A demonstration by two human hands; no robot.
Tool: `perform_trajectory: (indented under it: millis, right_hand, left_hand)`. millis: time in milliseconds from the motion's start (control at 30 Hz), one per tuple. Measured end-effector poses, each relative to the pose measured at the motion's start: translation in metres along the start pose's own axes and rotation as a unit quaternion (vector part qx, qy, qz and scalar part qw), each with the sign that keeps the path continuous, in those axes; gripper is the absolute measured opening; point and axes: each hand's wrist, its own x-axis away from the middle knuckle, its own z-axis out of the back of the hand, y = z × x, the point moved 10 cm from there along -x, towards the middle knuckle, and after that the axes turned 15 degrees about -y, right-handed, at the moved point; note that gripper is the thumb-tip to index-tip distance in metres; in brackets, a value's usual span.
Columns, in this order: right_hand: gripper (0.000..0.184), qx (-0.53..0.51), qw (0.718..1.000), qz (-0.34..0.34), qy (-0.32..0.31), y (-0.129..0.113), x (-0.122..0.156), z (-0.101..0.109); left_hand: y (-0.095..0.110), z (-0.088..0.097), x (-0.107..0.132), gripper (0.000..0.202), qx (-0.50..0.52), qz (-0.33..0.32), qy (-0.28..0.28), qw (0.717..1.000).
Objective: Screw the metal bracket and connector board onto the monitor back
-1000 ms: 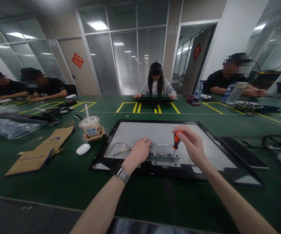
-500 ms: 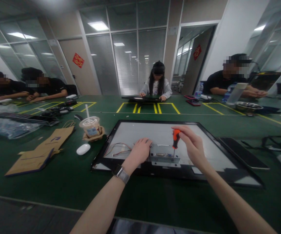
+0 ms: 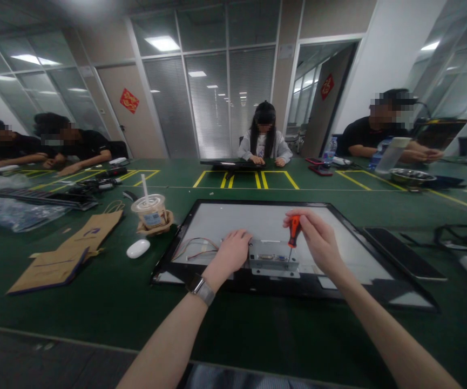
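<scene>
My right hand (image 3: pixel 318 240) is closed around the orange-and-black handle of a screwdriver (image 3: pixel 295 231). The screwdriver tilts slightly, its tip down at the right end of a metal bracket (image 3: pixel 273 265) with connector ports. At the bracket's left edge, my left hand (image 3: pixel 234 249) lies palm down with its fingers bent over the edge; its thumb is hidden. A watch (image 3: pixel 202 289) circles the left wrist. Under both hands lies a large flat display panel (image 3: pixel 233 214), white with a black frame. Thin wires (image 3: pixel 195 248) run across it left of my left hand.
Left of the panel are a drink cup (image 3: pixel 151 212) in a cardboard holder, a white mouse (image 3: pixel 138 248) and a brown paper bag (image 3: pixel 69 243). A dark flat slab (image 3: pixel 403 253) lies to the right. Across the green table (image 3: pixel 233 329), a person (image 3: pixel 263 140) sits behind another panel.
The screwdriver handle has shifted slightly right and leans a little more, with my right hand moving along. My left hand stays in place. The person opposite has moved both hands to the right.
</scene>
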Motion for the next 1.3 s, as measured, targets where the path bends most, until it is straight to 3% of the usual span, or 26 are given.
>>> perform_trajectory:
  millis: [167, 467, 600, 733, 900, 1133, 1300]
  right_hand:
    - [0.015, 0.038, 0.999, 0.005, 0.012, -0.006, 0.000, 0.003]
    - [0.022, 0.012, 1.000, 0.015, -0.013, -0.001, -0.002, 0.000]
    - [0.015, 0.038, 0.998, 0.036, -0.026, -0.011, -0.002, -0.002]
    - [0.021, 0.015, 0.998, 0.014, -0.061, -0.009, -0.002, -0.010]
    - [0.026, 0.007, 0.999, 0.019, -0.048, -0.006, -0.002, -0.008]
    - [0.027, 0.061, 0.996, 0.007, -0.064, -0.006, -0.003, -0.005]
    - [0.013, 0.190, 0.979, 0.073, -0.035, -0.030, -0.002, -0.005]
  left_hand:
    - [0.000, -0.001, 0.001, 0.040, -0.003, 0.000, -0.007, 1.000]
    - [0.001, 0.000, 0.001, 0.040, -0.008, 0.000, -0.015, 1.000]
    - [0.001, -0.001, 0.000, 0.039, -0.012, 0.001, -0.011, 1.000]
    - [0.001, -0.001, 0.000, 0.038, -0.015, 0.002, -0.016, 1.000]
    - [0.002, 0.001, 0.001, 0.038, -0.014, 0.004, -0.012, 1.000]
    - [0.001, 0.000, 0.001, 0.039, -0.009, -0.001, -0.008, 1.000]
    - [0.002, -0.001, 0.001, 0.039, -0.010, -0.001, -0.011, 1.000]
